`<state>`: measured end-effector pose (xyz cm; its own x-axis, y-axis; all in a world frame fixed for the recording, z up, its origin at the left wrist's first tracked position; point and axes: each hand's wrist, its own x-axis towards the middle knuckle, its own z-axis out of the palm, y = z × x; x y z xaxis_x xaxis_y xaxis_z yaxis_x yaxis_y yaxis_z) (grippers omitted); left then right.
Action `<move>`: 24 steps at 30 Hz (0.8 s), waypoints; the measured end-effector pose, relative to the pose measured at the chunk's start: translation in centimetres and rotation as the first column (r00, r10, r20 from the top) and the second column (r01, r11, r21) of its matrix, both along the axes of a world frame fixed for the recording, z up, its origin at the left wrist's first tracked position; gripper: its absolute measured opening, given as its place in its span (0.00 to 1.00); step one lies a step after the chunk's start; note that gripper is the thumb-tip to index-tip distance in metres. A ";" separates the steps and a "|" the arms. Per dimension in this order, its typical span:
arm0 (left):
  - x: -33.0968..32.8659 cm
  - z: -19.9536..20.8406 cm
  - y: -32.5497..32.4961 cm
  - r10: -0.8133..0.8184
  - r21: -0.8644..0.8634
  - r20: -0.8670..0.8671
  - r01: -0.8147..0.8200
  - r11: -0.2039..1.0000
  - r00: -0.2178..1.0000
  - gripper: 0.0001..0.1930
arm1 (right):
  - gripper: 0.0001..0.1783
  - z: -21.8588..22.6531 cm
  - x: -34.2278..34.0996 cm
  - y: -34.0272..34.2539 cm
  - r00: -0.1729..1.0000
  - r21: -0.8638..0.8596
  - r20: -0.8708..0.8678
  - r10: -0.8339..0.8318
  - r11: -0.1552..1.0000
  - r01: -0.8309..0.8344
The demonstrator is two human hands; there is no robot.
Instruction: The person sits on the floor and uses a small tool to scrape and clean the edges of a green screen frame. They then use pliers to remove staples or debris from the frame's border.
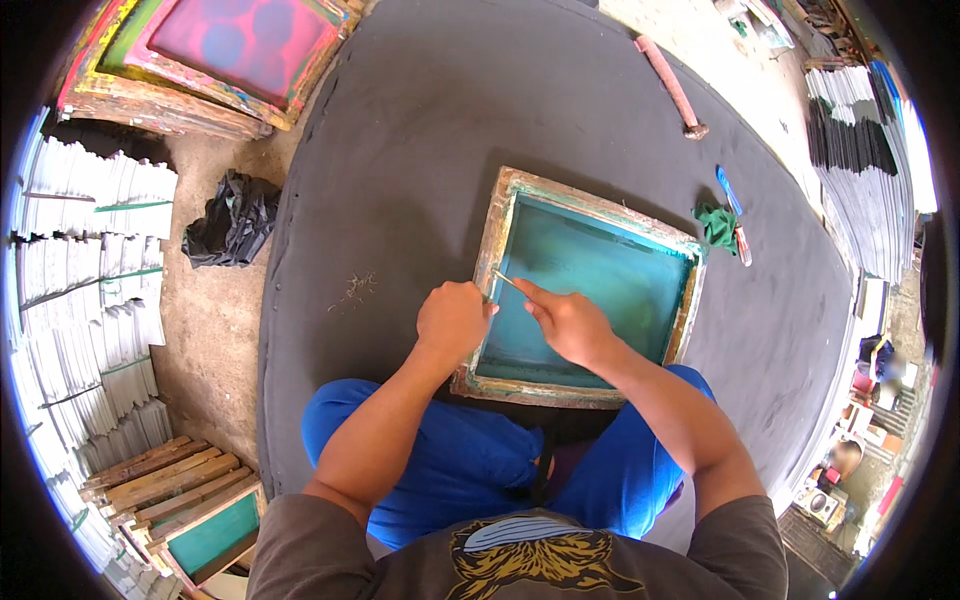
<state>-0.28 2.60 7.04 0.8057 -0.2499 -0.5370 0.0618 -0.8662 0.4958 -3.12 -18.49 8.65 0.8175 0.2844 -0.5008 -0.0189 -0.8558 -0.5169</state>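
Rectangular wooden-framed screen [615,285], mottled brown around shaded teal; flat dark-grey surface [410,140]; crumpled green cloth [716,228]; paint-streaked wooden-framed panel [238,48], yellow-edged, pink with bluish round spots.

The right fingers [530,290] hide the rear of a thin tool [503,278], its tip too small to tell. The left fingers [455,295], tips unseen, cover part of a wooden frame [545,393]. Upper left, a pink screen [240,35] is cut off; lower right, a person [846,458] is blurred.
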 end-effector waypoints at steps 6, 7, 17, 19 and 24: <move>0.2 0.1 -0.1 0.014 0.026 -0.031 -0.013 1.000 0.999 0.24 | 0.26 -2.6 0.1 -1.4 0.804 0.395 -0.526 -0.277 0.757 0.520; 0.2 0.1 0.1 0.014 0.023 -0.035 -0.013 1.000 0.999 0.24 | 0.25 -1.6 0.5 -1.2 0.597 0.277 -0.746 -0.295 0.678 0.681; 0.2 -0.4 0.1 0.029 -0.029 -0.034 -0.030 0.999 0.999 0.23 | 0.26 -6.9 -1.2 -2.0 0.971 0.526 0.168 -0.173 0.849 0.060; 0.8 0.4 0.2 -0.010 0.004 -0.092 0.011 1.000 0.996 0.22 | 0.26 -7.0 -1.4 -1.6 0.974 0.520 0.137 -0.180 0.850 0.084; 0.9 1.0 0.4 -0.018 0.010 -0.125 0.019 1.000 0.992 0.21 | 0.27 -6.1 -0.5 -0.8 0.972 0.386 0.203 -0.120 0.922 0.034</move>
